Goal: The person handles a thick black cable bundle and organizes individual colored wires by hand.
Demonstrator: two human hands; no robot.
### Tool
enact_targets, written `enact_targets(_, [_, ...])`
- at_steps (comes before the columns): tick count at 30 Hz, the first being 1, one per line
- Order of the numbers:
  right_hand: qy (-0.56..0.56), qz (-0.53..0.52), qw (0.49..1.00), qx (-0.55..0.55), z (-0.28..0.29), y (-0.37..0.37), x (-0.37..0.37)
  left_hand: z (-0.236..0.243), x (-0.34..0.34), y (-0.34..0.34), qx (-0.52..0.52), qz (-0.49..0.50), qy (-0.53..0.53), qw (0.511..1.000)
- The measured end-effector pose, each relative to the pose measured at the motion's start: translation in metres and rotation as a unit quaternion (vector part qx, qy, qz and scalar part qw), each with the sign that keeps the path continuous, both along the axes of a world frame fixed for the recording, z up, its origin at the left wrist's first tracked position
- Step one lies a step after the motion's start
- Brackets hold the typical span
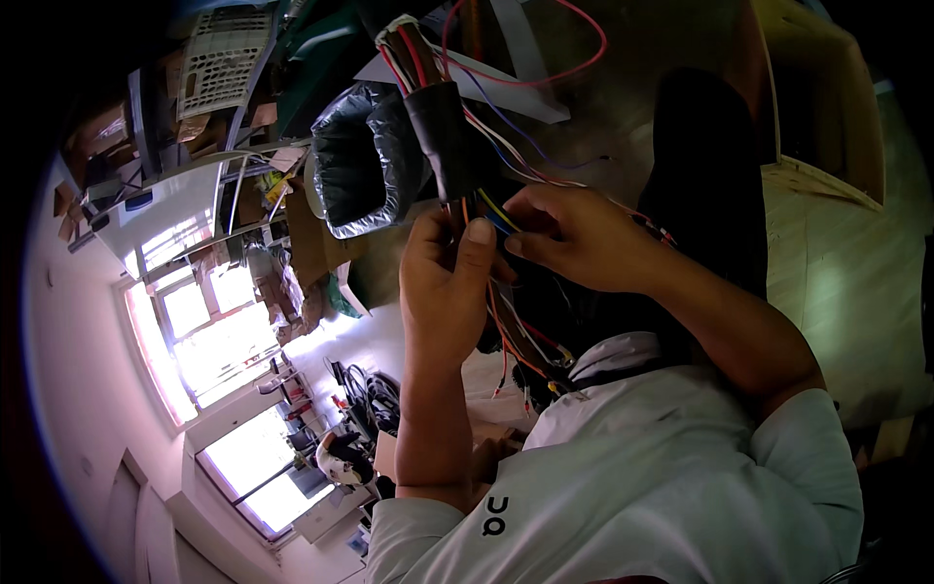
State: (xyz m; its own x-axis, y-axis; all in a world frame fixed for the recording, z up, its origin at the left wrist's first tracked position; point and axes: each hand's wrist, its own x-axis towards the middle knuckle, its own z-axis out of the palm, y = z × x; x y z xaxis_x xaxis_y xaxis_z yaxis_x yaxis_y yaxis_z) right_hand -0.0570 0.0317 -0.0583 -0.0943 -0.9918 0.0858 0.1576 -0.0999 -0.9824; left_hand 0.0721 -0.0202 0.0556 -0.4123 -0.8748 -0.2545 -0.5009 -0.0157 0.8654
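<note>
A thick wire bundle runs down toward my lap, wrapped partway in a black sleeve [441,136]. Just below that sleeve my left hand [448,277] grips the wire bundle [465,209], thumb laid across it. On the other side, my right hand [569,238] pinches with thumb and forefinger at a yellow-green wire [499,211] that comes out of the sleeve. Orange wires [508,336] and others with small end terminals hang below my hands. Red, white and blue loose wires [516,161] stray to the right of the sleeve. The fingers of my left hand behind the bundle are partly hidden.
A bin lined with a black plastic bag [389,180] stands just left of the bundle. Shelves with cardboard and boxes [195,146] fill the upper left. An open wooden box [827,107] is at the upper right. Another person [342,459] is far off, lower left.
</note>
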Motion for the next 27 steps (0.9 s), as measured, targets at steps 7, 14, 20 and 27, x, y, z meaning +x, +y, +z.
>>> enact_targets(7, [-0.116,0.096,0.985,0.090,0.003,-0.002,-0.005,0.006,0.004,-0.007,0.035,0.011,-0.031,0.999])
enact_targets(14, [-0.243,0.085,0.966,0.006,-0.015,0.000,0.002,0.004,0.014,-0.012,0.088,-0.023,0.052,0.994])
enact_targets(20, [-0.165,0.129,0.976,0.063,-0.006,-0.004,0.002,0.003,0.013,-0.010,0.112,-0.004,0.094,0.989])
enact_targets(27, [-0.185,0.076,0.979,0.049,-0.009,-0.003,0.012,-0.001,0.016,-0.008,0.136,0.001,0.110,0.985])
